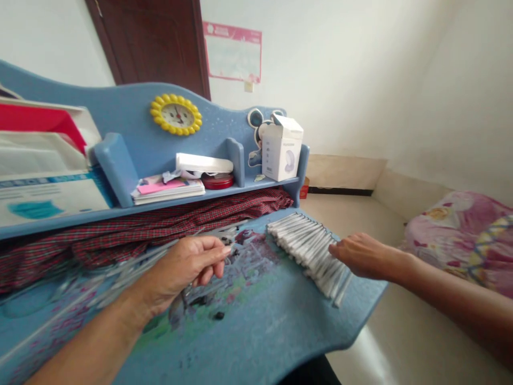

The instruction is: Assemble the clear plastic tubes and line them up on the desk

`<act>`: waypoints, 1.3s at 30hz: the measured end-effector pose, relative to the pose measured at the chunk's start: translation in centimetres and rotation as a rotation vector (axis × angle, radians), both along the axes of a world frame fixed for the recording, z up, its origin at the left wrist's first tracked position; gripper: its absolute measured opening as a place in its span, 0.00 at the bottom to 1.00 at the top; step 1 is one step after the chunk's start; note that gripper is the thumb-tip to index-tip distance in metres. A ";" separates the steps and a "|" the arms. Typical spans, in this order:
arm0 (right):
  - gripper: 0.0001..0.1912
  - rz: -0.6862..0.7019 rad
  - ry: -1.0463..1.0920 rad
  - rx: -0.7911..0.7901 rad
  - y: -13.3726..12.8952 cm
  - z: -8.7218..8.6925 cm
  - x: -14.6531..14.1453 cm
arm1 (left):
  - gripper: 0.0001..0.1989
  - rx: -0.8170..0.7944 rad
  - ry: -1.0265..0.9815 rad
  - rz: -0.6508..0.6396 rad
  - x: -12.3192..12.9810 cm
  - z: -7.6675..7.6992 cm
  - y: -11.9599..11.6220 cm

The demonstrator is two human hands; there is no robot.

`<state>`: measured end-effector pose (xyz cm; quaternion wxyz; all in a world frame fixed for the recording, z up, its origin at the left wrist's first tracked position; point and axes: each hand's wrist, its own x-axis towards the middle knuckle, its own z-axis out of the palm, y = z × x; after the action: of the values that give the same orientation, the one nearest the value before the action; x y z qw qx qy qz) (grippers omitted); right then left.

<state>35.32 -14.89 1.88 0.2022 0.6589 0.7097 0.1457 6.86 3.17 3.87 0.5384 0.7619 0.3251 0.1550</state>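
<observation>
My left hand [192, 264] is over the middle of the blue desk, thumb and forefinger pinched together. A tiny pale bit shows at the fingertips, too small to name. My right hand [358, 255] is closed at the right side of a pile of white sticks [310, 248], its fingers against their dark, thin ends. Whether it grips one of them is hidden by the hand. The sticks lie side by side in a slanting row near the desk's right edge. Small black pieces [218, 315] lie on the desktop below my left hand.
Clear thin strips [120, 272] lie across the desk's left side. Behind them is a bunched red checked cloth [160, 219]. The blue shelf [168, 202] holds papers, a white box [282, 149] and a yellow clock [176, 114]. Right of the desk is a pink floral bundle [452, 230].
</observation>
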 end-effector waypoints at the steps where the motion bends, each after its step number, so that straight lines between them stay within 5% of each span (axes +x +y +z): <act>1: 0.11 0.019 0.009 -0.003 -0.7 -0.4 -0.1 | 0.17 -0.002 0.014 -0.003 0.1 0.0 -0.1; 8: 0.09 0.094 0.042 0.036 -3.4 -2.5 -1.5 | 0.14 0.005 0.089 -0.064 0.5 -0.2 -0.5; 16: 0.10 -0.031 -0.068 0.133 -5.0 -3.3 -1.4 | 0.13 0.055 0.141 -0.109 0.6 -0.5 -0.8; 25: 0.09 -0.012 0.148 0.142 -6.1 -5.7 -1.2 | 0.13 0.070 0.189 -0.155 0.8 -1.3 -0.5; 39: 0.12 -0.037 0.167 0.161 -5.5 -5.8 -1.6 | 0.14 0.083 0.237 -0.192 1.1 -1.1 -1.1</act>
<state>33.76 -20.36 -3.93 0.0914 0.6958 0.6979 0.1432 7.94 2.10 2.79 0.4765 0.8241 0.3053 0.0254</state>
